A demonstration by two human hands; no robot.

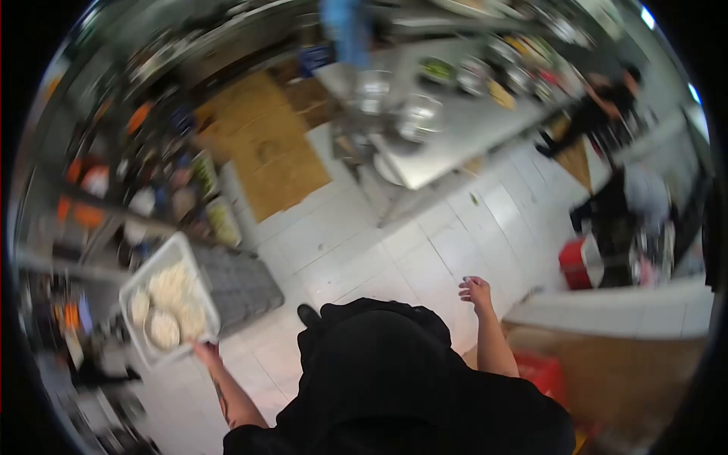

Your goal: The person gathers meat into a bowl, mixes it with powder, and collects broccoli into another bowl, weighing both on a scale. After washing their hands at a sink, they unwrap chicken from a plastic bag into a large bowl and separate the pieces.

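Note:
My left hand (206,351) is at the near corner of a white plastic tub (206,292), its fingers closed on the rim and partly blurred. Pale, shredded-looking food (176,292) fills part of the tub. A round bowl (164,331) with similar pale contents sits in it, towards the near end. Under and beside the tub stands a grey crate stack (241,284). Out to the right, over the white floor, my right hand (475,290) is held in the air. Its fingers are loosely bent and apart, with nothing visible in them.
A steel table (447,155) ahead bears metal bowls (419,117) and a bowl of green food (437,70). Flattened cardboard (265,144) covers part of the tiled floor. Two people (599,106) are at the right, near a red box (580,263). Cluttered shelving (114,220) stands left.

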